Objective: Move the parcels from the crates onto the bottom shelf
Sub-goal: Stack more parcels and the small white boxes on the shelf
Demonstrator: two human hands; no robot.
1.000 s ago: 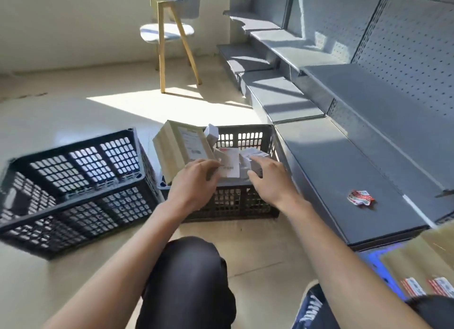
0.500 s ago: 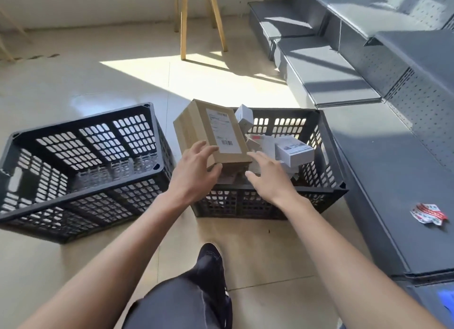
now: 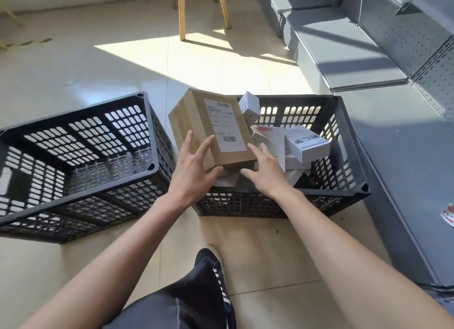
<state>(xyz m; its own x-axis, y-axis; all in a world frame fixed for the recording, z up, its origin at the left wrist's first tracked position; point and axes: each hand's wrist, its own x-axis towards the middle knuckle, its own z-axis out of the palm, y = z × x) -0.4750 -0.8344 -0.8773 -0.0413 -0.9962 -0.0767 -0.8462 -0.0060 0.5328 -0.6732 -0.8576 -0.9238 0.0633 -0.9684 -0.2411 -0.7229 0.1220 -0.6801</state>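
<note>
Brown box (image 3: 211, 129) tilted atop white parcels (image 3: 305, 144) in right crate (image 3: 344, 181), beside bottom shelf (image 3: 405, 156). Left hand (image 3: 194, 174) flat against box's near face, fingers straight; right hand (image 3: 266, 171) open at its lower corner, touching

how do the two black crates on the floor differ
The left crate holds nothing visible; the right crate holds parcels, including a brown box. The left crate sits apart from the grey shelf; the right crate sits beside it. Both are black, perforated plastic.
</note>
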